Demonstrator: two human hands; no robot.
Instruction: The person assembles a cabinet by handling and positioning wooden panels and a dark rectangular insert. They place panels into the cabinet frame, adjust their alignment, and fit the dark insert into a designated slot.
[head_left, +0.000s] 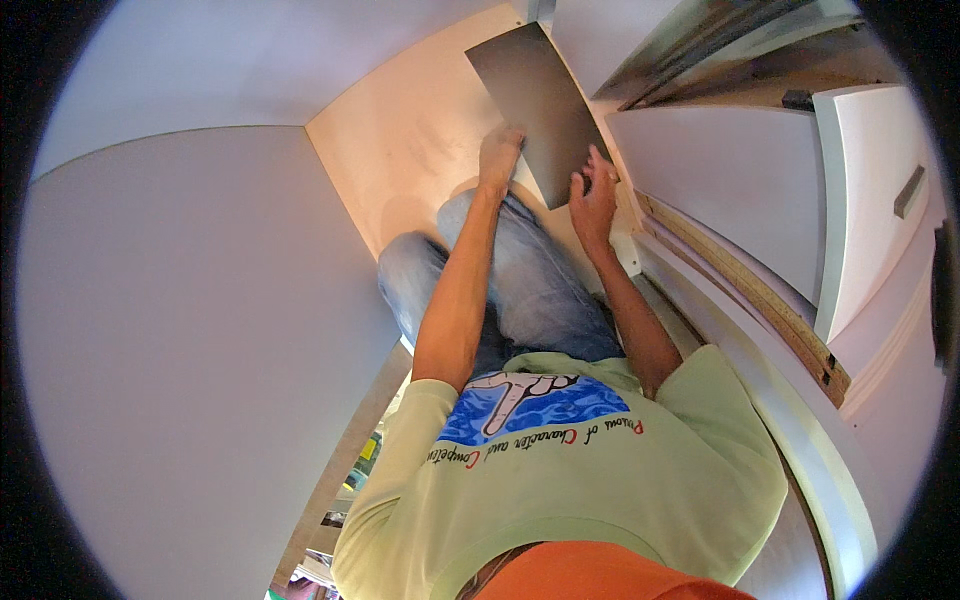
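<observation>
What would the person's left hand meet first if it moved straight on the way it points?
Probably the dark panel: the left hand is at its long edge, though whether they touch is unclear.

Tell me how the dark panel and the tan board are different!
The dark panel is deep grey-brown, while the tan board is pale. The dark panel looks smaller and narrower; the tan board spreads wider. In this view, the dark panel covers part of the tan board. Both look flat.
</observation>
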